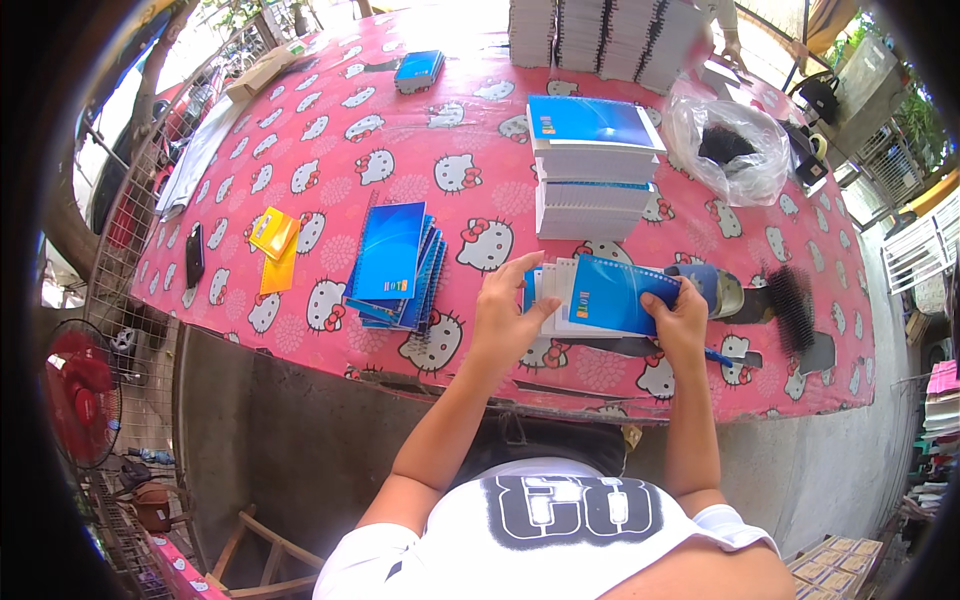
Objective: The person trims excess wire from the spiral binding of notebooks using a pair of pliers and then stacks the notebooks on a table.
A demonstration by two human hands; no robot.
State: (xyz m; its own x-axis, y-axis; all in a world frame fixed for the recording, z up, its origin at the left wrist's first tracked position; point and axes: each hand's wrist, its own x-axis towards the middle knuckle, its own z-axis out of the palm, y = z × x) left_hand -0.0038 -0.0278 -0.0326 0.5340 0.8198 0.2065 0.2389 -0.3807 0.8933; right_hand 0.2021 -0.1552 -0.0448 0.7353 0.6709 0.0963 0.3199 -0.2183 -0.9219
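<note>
A blue notebook cover [618,297] with holes along its top edge lies tilted in front of me, over white punched pages [562,285]. My right hand [682,315] grips the cover's right side, thumb on top. At the left edge of the pages, my left hand [508,312] has its thumb and forefinger spread apart; its other fingers are partly hidden. Another blue piece shows beside its fingertips. To the left sits a fanned pile of blue spiral notebooks [392,252]. Beyond my hands stands a tall stack of white page blocks topped by a blue cover [590,122].
A roll of wire-like black bristles [790,308] and a dark tool lie right of my hand. Farther off are a clear plastic bag [730,150], tall spiral-bound stacks [630,40] and a small blue notebook pile [419,70]. Yellow pads [275,245] and a phone [194,255] lie left.
</note>
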